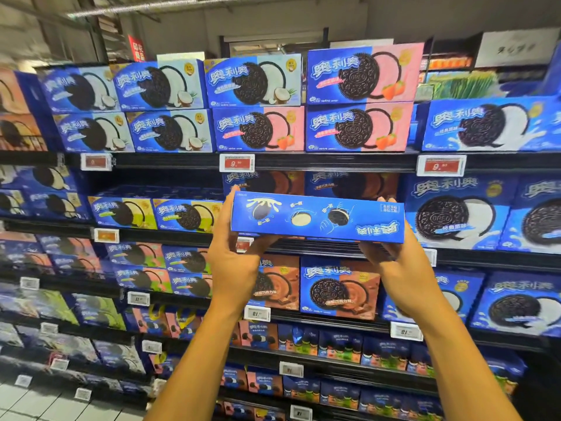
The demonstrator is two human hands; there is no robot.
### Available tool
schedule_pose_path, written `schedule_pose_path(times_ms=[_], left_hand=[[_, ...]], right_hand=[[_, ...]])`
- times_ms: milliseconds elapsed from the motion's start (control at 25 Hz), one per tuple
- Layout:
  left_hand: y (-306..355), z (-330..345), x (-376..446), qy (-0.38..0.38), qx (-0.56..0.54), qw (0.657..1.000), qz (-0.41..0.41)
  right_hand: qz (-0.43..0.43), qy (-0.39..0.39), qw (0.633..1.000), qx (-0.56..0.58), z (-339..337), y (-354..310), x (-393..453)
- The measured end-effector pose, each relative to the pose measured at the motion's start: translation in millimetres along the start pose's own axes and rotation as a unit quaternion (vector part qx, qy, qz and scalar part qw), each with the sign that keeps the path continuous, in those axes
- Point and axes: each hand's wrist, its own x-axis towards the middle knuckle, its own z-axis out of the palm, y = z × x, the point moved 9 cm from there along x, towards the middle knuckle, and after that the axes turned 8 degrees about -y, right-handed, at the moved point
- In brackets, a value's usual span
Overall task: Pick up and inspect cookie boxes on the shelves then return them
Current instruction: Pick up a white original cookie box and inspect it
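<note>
Your left hand (235, 256) and right hand (394, 259) sit nearest, fingers curled under the two short ends of the blue cookie box (317, 218), thumbs up the end faces, holding it flat with a long narrow side facing you, print upside down. Box hangs just in front of the chocolate boxes (340, 287) and level with the shelf edge (303, 246) above them, price tag (237, 162) higher up. Judged light, stiff cardboard, glossy so maybe slippery, contents crushable: keep hold at the ends, no squeezing the wide faces.
</note>
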Motion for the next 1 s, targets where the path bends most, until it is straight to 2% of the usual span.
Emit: schedule_pose_path(times_ms=[120, 440, 640, 800, 1000], left_hand=[[12.0, 1.9, 1.7, 0.008, 0.018, 1.0, 0.015], [13.7, 3.3, 2.4, -0.002, 0.003, 1.0, 0.015], [2.9, -9.2, 18.5, 0.003, 0.013, 0.998, -0.067], [0.9, -0.2, 28.9, -0.041, 0.043, 0.991, -0.117], [-1.5, 13.1, 28.2, -0.049, 0.045, 0.983, -0.172]], right_hand=[[-0.019, 0.02, 1.0, 0.012, -3.0, -6.7, 0.3], [-0.016, 0.009, 1.0, -0.014, -4.7, -11.4, 1.2], [-0.008, 0.008, 0.999, -0.052, -13.6, -33.7, -0.3], [0.012, 0.029, 0.999, 0.008, -20.1, -39.3, 5.1], [0.075, 0.08, 0.991, 0.076, -24.8, -31.6, 9.2]])
